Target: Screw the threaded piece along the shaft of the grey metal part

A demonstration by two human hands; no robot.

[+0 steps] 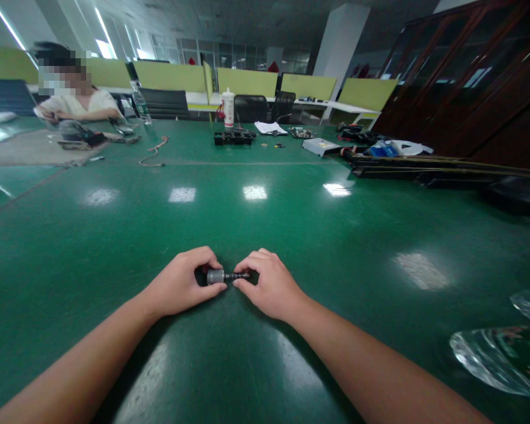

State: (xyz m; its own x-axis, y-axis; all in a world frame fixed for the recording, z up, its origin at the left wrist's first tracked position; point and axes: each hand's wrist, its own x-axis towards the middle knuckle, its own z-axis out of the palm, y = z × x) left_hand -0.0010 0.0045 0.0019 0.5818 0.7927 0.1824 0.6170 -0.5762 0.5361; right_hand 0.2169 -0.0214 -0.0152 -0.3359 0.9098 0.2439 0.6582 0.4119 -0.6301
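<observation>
A small motor-like part [215, 275] lies level just above or on the green tabletop, in the lower middle of the head view. It has a grey metal cylinder on the left and a thin dark ridged shaft [230, 275] pointing right. My left hand [188, 280] is closed around the cylinder, thumb on the near side and fingers on the far side. Around the shaft, my right hand [267, 282] is pinched with thumb and fingertips. A short gap separates the two hands. The cylinder's left end is partly hidden by my left hand.
Clear plastic bottles [499, 359] lie at the right edge of the green table [265, 218]. Farther back are a white bottle [228, 109], a black device [234, 138], a cord [154, 152], a silver box [321, 146] and long dark bars [424, 168]. A person [79, 106] sits far left.
</observation>
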